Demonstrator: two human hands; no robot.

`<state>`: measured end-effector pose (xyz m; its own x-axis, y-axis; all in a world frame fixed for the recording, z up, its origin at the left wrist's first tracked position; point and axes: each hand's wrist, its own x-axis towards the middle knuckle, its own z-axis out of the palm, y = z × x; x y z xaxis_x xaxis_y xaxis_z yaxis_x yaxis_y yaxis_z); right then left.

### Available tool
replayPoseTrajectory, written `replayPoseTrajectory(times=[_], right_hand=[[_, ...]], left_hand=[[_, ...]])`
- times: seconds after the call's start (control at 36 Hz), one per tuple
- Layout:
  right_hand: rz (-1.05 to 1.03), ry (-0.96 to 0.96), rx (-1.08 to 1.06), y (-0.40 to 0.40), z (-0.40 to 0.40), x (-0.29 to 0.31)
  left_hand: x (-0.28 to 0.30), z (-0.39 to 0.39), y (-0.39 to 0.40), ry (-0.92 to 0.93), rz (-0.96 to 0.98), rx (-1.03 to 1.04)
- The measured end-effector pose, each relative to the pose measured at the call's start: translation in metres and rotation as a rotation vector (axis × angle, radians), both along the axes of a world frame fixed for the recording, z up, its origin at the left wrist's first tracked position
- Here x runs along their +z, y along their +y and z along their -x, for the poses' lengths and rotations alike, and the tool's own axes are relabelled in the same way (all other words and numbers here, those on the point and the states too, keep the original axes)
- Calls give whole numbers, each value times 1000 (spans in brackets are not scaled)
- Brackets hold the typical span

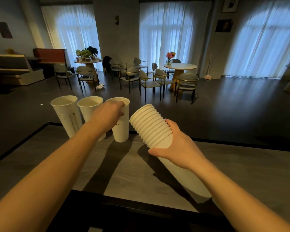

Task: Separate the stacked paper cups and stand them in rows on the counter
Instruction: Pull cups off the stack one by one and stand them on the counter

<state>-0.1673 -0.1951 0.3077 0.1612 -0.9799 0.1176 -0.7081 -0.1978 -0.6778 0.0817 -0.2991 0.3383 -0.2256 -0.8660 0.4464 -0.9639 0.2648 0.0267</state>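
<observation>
The left hand (107, 114) is gripping the rim of the third upright white paper cup (120, 129) near the grey counter's (241, 164) far edge; the right hand (177, 148) is holding the tilted stack of ribbed white cups (151, 124) beside it, bare counter lying rightward.

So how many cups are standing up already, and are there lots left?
Two cups stand alone in a row on the counter. The left hand grips a third cup at its rim, beside them. The right hand holds a tall stack, so lots remain, and only one row is started.

Small dark marks show on two paper cups (69, 114), too faint to read.
</observation>
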Motion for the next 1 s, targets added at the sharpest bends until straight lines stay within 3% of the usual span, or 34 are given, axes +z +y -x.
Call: replayPoseTrajectory(times=[0.14, 0.22, 0.25, 0.31, 0.36, 0.39, 0.53, 0.78, 0.86, 1.0], right_hand=[[5, -2, 11, 3, -1, 1], [30, -15, 15, 12, 2, 5], [34, -16, 20, 14, 2, 6], [46, -20, 23, 21, 4, 11], [54, -27, 25, 30, 6, 17], [55, -27, 26, 34, 7, 19], [41, 4, 32, 60, 17, 34], [55, 76, 22, 85, 41, 45], [34, 76, 4, 87, 53, 43], [-39, 107, -63, 81, 72, 30]], left_hand=[[11, -2, 8, 60, 43, -97], [27, 8, 29, 277, 205, -169], [33, 14, 38, 413, 156, -193], [44, 24, 56, 659, -170, -280], [51, 29, 72, 728, -509, -372], [53, 30, 79, 719, -591, -407], [67, 40, 113, 676, -646, -467], [86, 52, 145, 809, -424, -381], [93, 53, 140, 823, -241, -296], [91, 54, 121, 636, 53, -182]])
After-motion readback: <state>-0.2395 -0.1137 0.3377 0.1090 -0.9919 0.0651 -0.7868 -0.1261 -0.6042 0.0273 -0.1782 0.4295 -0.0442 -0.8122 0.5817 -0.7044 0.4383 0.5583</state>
